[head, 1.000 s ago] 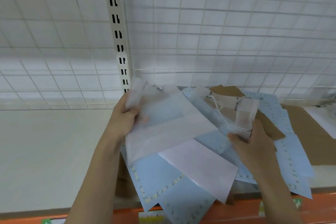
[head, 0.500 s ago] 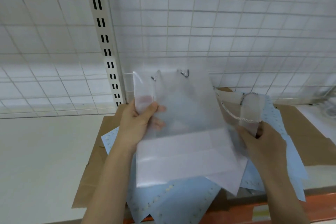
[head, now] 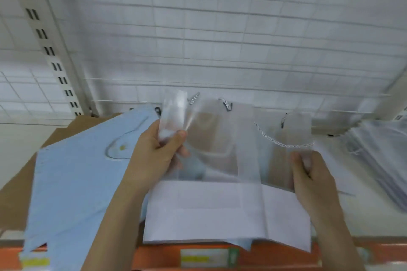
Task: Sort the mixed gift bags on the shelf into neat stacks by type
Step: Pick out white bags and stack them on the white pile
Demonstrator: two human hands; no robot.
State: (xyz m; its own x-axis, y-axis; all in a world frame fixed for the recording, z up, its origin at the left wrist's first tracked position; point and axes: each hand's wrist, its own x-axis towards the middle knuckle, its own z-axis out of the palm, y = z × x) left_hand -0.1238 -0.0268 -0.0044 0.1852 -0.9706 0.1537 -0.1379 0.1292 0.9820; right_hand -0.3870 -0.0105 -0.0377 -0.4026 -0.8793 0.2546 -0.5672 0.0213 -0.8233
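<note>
The shelf (head: 13, 152) runs across the view below a white wire-grid back panel (head: 220, 28), with an orange front rail (head: 330, 251) along its near edge. On its left part a brown paper bag (head: 15, 193) lies flat, and a light blue gift bag (head: 72, 182) is spread loosely over it, its lower corner hanging past the rail. At the far right a stack of translucent bags (head: 381, 160) already lies together, which suggests that one type is at least partly sorted.

In the middle, a translucent white gift bag (head: 209, 211) with a twisted cord handle (head: 284, 144) is held up just above the shelf. The left hand (head: 154, 156) pinches its upper left edge between thumb and curled fingers. The right hand (head: 312, 180) grips its right side, thumb on top. More brown and blue shows dimly behind it.

Judging by the mixed heap on the left, most sorting remains; this bag probably belongs on the right-hand stack.
</note>
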